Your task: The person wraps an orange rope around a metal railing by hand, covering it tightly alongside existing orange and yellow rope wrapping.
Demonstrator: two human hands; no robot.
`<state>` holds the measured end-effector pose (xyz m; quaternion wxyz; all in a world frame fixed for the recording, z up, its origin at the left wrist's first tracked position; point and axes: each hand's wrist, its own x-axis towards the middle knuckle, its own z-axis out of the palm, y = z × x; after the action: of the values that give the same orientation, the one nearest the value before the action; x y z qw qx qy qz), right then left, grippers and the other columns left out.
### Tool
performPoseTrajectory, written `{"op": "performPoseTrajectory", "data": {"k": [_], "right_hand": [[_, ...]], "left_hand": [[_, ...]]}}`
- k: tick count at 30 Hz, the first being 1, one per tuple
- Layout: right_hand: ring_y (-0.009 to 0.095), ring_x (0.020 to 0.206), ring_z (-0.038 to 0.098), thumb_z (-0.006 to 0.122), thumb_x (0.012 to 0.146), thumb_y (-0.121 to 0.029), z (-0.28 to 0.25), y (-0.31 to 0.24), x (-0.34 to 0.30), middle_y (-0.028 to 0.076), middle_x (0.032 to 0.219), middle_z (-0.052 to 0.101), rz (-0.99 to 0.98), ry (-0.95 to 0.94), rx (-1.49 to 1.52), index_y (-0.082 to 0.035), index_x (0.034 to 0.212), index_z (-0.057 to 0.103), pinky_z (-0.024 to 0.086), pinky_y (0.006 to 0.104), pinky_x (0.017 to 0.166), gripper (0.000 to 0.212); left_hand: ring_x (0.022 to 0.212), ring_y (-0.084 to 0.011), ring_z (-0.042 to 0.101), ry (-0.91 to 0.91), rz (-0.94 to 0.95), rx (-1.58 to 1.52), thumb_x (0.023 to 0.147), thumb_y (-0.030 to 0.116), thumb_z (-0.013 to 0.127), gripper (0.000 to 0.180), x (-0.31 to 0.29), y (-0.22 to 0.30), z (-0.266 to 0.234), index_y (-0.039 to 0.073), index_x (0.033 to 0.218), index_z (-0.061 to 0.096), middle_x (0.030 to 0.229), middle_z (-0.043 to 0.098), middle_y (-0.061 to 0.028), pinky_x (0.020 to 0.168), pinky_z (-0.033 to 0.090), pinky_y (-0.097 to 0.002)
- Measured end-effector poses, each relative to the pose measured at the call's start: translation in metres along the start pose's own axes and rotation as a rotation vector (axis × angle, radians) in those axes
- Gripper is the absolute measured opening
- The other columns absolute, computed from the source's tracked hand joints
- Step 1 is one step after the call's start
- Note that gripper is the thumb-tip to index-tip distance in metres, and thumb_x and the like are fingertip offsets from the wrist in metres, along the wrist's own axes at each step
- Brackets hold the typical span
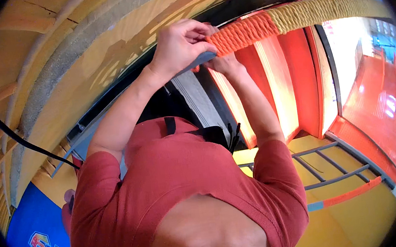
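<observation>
A curved rail (195, 62) with a blue-grey surface runs across the upper middle. Tight turns of orange rope (244, 34) cover part of it, and beige rope (325, 12) covers the stretch farther right. My left hand (180, 45) is over the rail at the left end of the orange winding, thumb and fingers pinched together on the orange rope. Under and behind the same spot, my right hand (225, 62) curls around the rail. Most of its fingers are hidden, and what they hold cannot be made out. A small bit of orange shows beside it.
Red and pale striped steps (280, 84) lie behind the rail. A wooden wall (120, 59) curves along the left, with a black strap (18, 138). Lower right are a grey metal frame (339, 176), another partly orange-wrapped bar (352, 193) and a red panel (374, 101). A blue banner (28, 216) is lower left.
</observation>
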<state>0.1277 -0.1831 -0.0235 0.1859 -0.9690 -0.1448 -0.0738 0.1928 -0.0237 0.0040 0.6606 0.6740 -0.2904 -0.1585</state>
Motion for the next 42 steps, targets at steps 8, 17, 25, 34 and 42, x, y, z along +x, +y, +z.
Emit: {"op": "performPoseTrajectory", "data": {"k": [8,17,25,34,42], "right_hand": [[0.023,0.099,0.065,0.079,0.075,-0.022,-0.057,-0.049,-0.099,0.018,0.111,0.064,0.764,-0.011,0.694,-0.001,0.129,0.048,0.051,0.0352,0.087,0.065],[0.013,0.092,0.064,0.064,0.088,-0.018,-0.062,-0.034,-0.119,0.009,0.105,0.067,0.744,0.109,1.37,0.0,0.118,0.058,0.052,0.0258,0.08,0.036],[0.015,0.099,0.062,0.06,0.094,-0.026,-0.042,-0.047,-0.14,0.01,0.111,0.065,0.767,0.247,1.588,0.001,0.118,0.058,0.05,0.0274,0.087,0.036],[0.017,0.1,0.059,0.039,0.104,-0.035,-0.025,-0.068,-0.143,0.011,0.105,0.065,0.728,0.352,0.923,0.002,0.122,0.057,0.046,0.0314,0.09,0.044],[0.016,0.102,0.06,0.071,0.087,-0.031,-0.051,-0.094,-0.132,0.011,0.109,0.064,0.763,0.192,0.754,-0.002,0.126,0.052,0.05,0.0315,0.088,0.052]], "left_hand": [[0.083,-0.0133,0.069,-0.072,-0.157,0.106,0.075,0.004,0.078,0.025,-0.005,0.001,-0.002,-0.001,0.099,0.07,0.092,0.072,-0.0099,0.076,0.056,-0.0258],[0.091,-0.0117,0.065,-0.16,-0.15,0.062,0.076,0.003,0.078,0.033,0.005,-0.01,-0.007,0.0,0.106,0.064,0.099,0.069,-0.007,0.083,0.053,-0.0247],[0.088,-0.0331,0.068,-0.146,0.133,0.441,0.068,0.036,0.085,0.066,-0.006,0.022,0.025,-0.002,0.114,0.058,0.096,0.068,-0.0191,0.082,0.054,-0.0392],[0.089,-0.0307,0.069,-0.191,0.033,0.646,0.064,0.023,0.08,0.056,0.018,-0.002,0.037,0.002,0.111,0.06,0.093,0.07,-0.0188,0.081,0.054,-0.0374],[0.086,-0.028,0.068,-0.218,0.002,0.5,0.063,0.015,0.075,0.047,0.015,0.013,0.034,0.001,0.105,0.062,0.091,0.069,-0.0167,0.079,0.053,-0.0356]]}}
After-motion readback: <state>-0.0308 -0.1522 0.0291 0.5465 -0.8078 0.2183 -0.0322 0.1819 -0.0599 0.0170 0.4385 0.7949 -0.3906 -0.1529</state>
